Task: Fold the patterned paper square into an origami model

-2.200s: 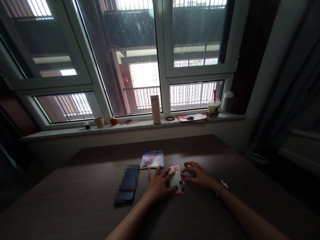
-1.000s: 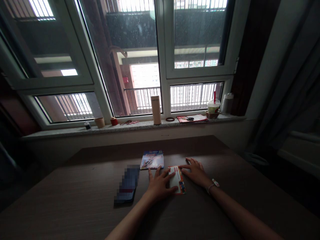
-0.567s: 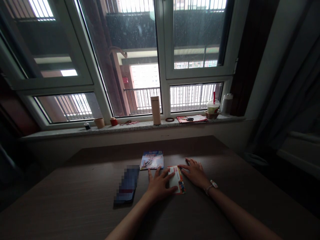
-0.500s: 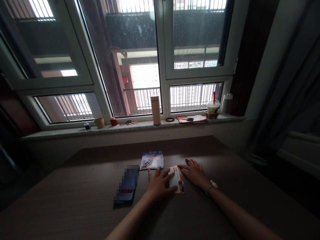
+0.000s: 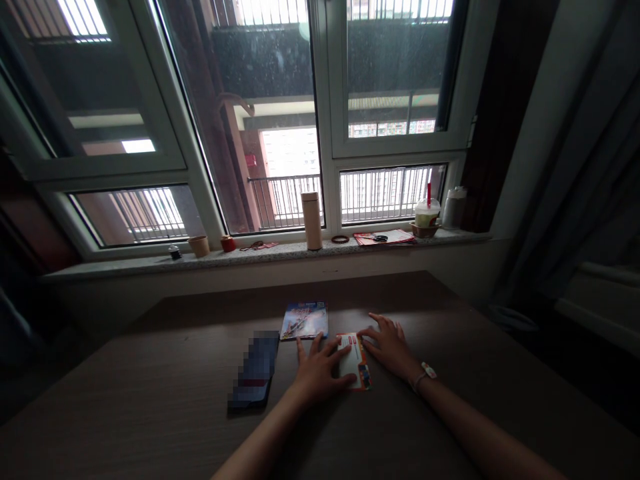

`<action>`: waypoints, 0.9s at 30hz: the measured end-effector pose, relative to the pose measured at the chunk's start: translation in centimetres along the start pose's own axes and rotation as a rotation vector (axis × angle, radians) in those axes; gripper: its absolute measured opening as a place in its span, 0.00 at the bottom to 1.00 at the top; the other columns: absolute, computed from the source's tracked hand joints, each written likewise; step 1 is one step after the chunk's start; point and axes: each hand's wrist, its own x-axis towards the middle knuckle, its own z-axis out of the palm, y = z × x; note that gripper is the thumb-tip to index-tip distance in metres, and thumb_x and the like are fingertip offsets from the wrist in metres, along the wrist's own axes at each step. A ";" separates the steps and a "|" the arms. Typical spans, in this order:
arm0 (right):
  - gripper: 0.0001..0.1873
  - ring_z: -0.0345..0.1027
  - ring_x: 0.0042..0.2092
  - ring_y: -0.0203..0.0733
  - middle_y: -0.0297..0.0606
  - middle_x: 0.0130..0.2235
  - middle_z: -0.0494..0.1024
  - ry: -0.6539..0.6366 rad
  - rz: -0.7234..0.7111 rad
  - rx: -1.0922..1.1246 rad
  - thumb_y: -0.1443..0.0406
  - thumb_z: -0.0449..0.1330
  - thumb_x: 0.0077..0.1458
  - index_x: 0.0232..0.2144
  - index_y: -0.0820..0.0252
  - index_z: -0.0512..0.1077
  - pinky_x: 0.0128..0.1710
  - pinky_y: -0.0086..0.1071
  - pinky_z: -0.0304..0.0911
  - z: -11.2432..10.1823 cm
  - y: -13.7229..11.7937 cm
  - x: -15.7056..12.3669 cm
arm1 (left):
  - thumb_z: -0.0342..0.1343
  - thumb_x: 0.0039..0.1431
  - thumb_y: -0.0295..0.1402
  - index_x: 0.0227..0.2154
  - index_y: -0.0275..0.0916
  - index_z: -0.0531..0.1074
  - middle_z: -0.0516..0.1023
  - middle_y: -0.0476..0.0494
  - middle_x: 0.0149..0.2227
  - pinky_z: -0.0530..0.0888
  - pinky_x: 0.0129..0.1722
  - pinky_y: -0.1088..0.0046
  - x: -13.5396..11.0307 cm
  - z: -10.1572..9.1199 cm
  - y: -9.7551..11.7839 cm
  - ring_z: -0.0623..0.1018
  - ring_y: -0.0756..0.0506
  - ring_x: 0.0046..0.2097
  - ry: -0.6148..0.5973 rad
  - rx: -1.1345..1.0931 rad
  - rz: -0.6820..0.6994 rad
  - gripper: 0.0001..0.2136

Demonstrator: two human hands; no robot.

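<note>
A small printed card point(image 5: 354, 360), white with an orange border, lies flat on the dark table point(image 5: 165, 373). My left hand point(image 5: 320, 370) rests with spread fingers over the card's left side, its thumb and fingertips on the white face. At the card's upper right edge is my right hand point(image 5: 390, 343), palm down with fingers apart, a fingertip touching or nearly touching the corner. A bracelet point(image 5: 424, 373) circles my right wrist. Just beyond my left fingertips lies a blue picture booklet point(image 5: 305, 320). Left of that hand sits a dark phone point(image 5: 255, 373), partly pixelated.
On the windowsill point(image 5: 240, 256) behind the table stand a tan bottle point(image 5: 313, 223), a paper cup point(image 5: 199, 246), a red can point(image 5: 228, 244) and a lidded drink point(image 5: 427, 213) with a red straw. Scissors point(image 5: 379, 238) lie on red-edged papers point(image 5: 400, 237); a bead ring point(image 5: 340, 239) is nearby.
The right hand's fingers have shifted very slightly upward. Both hands otherwise stay in place, and the card, booklet and phone look almost unmoved.
</note>
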 end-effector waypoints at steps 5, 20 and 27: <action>0.15 0.44 0.66 0.53 0.33 0.62 0.61 0.018 0.048 -0.008 0.51 0.53 0.59 0.46 0.37 0.74 0.63 0.59 0.33 0.0 -0.2 0.0 | 0.48 0.55 0.61 0.61 0.66 0.56 0.54 0.57 0.68 0.25 0.56 0.30 0.1 0.1 -0.1 0.44 0.27 0.68 -0.002 0.009 0.002 0.30; 0.23 0.43 0.66 0.56 0.36 0.64 0.58 -0.144 0.082 0.036 0.47 0.60 0.50 0.50 0.33 0.71 0.63 0.60 0.31 -1.0 0.2 0.4 | 0.45 0.55 0.63 0.61 0.68 0.55 0.54 0.57 0.68 0.26 0.57 0.30 0.1 0.4 -0.3 0.44 0.27 0.68 0.015 0.024 0.010 0.31; 0.38 0.35 0.69 0.59 0.38 0.68 0.49 -0.301 0.052 0.037 0.41 0.61 0.44 0.58 0.35 0.63 0.64 0.60 0.25 -1.6 0.7 -0.1 | 0.45 0.54 0.63 0.61 0.66 0.56 0.56 0.56 0.67 0.24 0.56 0.31 0.1 0.5 -0.4 0.44 0.27 0.68 0.031 0.019 0.011 0.31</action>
